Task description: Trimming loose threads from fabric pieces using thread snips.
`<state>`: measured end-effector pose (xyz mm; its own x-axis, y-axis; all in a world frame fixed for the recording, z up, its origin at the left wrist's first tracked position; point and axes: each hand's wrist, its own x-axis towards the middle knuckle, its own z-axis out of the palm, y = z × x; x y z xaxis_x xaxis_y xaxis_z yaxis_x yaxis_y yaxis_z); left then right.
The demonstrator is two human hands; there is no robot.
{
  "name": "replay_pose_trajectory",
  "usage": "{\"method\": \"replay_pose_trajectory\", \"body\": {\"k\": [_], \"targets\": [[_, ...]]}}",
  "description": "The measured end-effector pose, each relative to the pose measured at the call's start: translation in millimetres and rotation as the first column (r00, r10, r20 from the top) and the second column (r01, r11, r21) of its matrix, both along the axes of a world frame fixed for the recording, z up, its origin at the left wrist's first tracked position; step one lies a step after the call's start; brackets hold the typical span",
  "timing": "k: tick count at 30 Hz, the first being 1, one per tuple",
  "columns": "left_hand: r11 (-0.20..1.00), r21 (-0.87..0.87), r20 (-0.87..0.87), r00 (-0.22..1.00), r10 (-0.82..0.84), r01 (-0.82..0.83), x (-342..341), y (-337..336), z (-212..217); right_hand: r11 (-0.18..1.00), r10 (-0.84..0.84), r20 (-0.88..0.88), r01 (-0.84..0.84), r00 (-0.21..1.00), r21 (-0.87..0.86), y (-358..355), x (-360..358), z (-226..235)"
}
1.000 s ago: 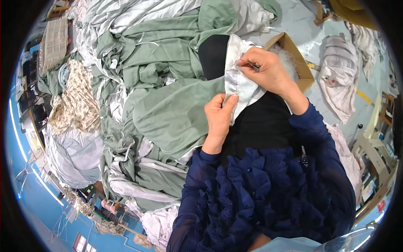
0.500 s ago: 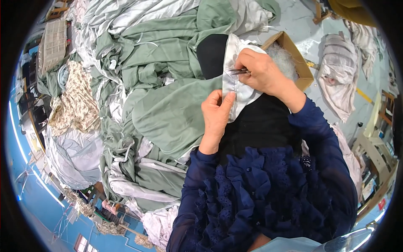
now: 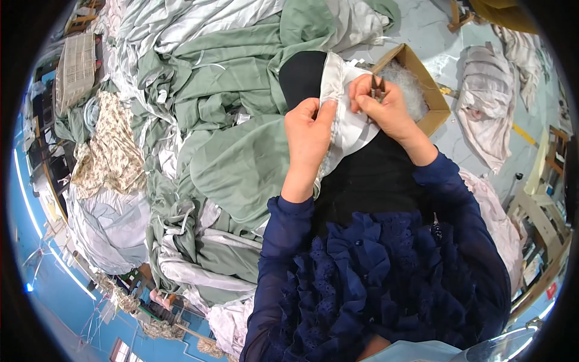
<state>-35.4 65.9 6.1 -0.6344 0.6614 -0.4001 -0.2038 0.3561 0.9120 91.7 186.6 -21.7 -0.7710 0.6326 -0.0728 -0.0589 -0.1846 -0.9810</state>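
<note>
Across my dark-clad lap lies a white fabric edge with a gathered seam [image 3: 332, 78], joined to a large sage-green cloth [image 3: 241, 160]. My left hand [image 3: 307, 136] pinches this edge between thumb and fingers. Just right of it, my right hand [image 3: 389, 111] is closed around small dark thread snips [image 3: 377, 88]. Their tips point upward, away from the seam. The right fingertips are close to the white cloth; whether they also grip it or a thread, I cannot tell.
A cardboard box [image 3: 433, 90] with a pale, fluffy thread tangle [image 3: 407, 84] stands beyond my right hand. Heaped green and white fabric fills the left side, beside a floral cloth [image 3: 108, 145]. Pale cloth bundles [image 3: 487, 102] lie on the floor at right, near a wooden stool [image 3: 537, 220].
My left hand has slid up along the white edge. My right hand has drawn back to the right, and the snips have swung from pointing left at the seam to pointing up.
</note>
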Motion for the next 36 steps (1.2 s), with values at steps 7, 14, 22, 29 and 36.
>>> {"method": "replay_pose_trajectory", "body": {"k": [7, 14, 22, 29, 36], "targets": [[0.999, 0.009, 0.063, 0.997, 0.035, -0.036, 0.9, -2.7, -0.9, 0.828, -0.103, -0.026, 0.071, 0.994, -0.556, -2.6, 10.4, 34.7], [0.998, 0.055, 0.092, 0.995, 0.036, -0.041, -1.3, -6.9, -9.7, 0.725, -0.118, -0.108, 0.011, 0.987, -0.689, 19.1, 42.4, 39.1], [0.994, 0.084, 0.141, 0.988, 0.057, -0.069, -2.6, -7.5, -10.2, 0.761, -0.410, -0.206, 0.209, 0.889, -0.614, 94.4, 131.6, 24.7], [0.998, 0.023, 0.144, 0.989, 0.046, -0.050, -3.0, -9.9, -5.5, 0.763, -0.569, 0.389, 0.641, 0.724, -0.078, 152.0, 239.2, -55.5], [0.999, 0.004, 0.230, 0.972, 0.039, -0.041, -1.7, -24.3, -0.9, 0.554, -0.532, 0.683, -0.404, 0.501, 0.728, 101.5, 196.4, -90.2]]}}
